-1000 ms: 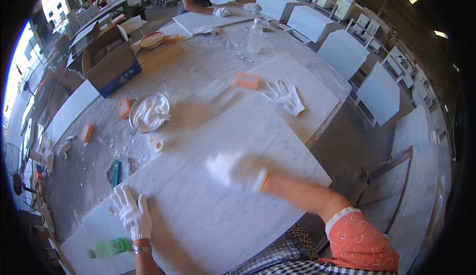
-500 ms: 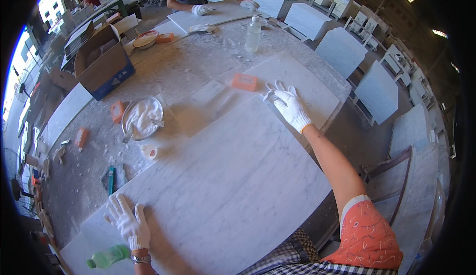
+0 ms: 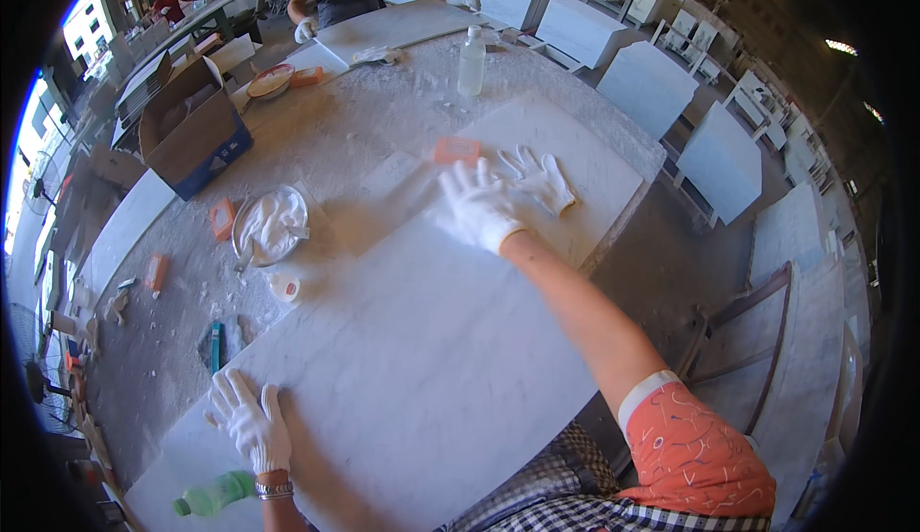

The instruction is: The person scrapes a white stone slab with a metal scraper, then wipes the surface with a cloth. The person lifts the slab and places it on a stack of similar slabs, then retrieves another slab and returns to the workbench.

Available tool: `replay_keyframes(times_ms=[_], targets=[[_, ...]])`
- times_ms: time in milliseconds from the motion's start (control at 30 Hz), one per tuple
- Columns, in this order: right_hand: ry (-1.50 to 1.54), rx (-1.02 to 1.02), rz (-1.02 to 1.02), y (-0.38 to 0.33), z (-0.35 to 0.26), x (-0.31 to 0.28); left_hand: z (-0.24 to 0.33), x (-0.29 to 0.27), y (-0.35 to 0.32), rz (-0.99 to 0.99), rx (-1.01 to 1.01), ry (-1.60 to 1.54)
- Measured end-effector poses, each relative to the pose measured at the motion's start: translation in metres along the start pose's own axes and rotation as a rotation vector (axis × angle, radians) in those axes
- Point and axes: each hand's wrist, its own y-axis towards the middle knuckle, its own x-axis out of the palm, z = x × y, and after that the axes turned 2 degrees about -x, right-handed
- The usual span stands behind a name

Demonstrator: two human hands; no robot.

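On a large white marble slab [image 3: 402,379] covering the table, the white-gloved left hand [image 3: 251,424] lies open and flat near the slab's left edge, while the white-gloved right hand [image 3: 476,205] reaches out open-fingered, empty, just short of a small orange block [image 3: 456,150] and beside a loose white glove [image 3: 541,178].

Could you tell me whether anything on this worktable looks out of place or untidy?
A spare white glove lies loose on the marble slab, just beyond the right hand. A green bottle lies on its side by the left hand. White crumbs and dust litter the grey table beside the slab.
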Motion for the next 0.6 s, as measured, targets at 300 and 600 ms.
replay_keyframes(times_ms=[300,600], targets=[[0.455,-1.166,-0.375,-0.197,-0.226,-0.07,-0.006,0.009,0.004,0.054,0.048,-0.008],[-0.025,-0.126,-0.014,-0.12,-0.006,-0.039,-0.012,0.016,0.005,0.075,0.07,-0.033]])
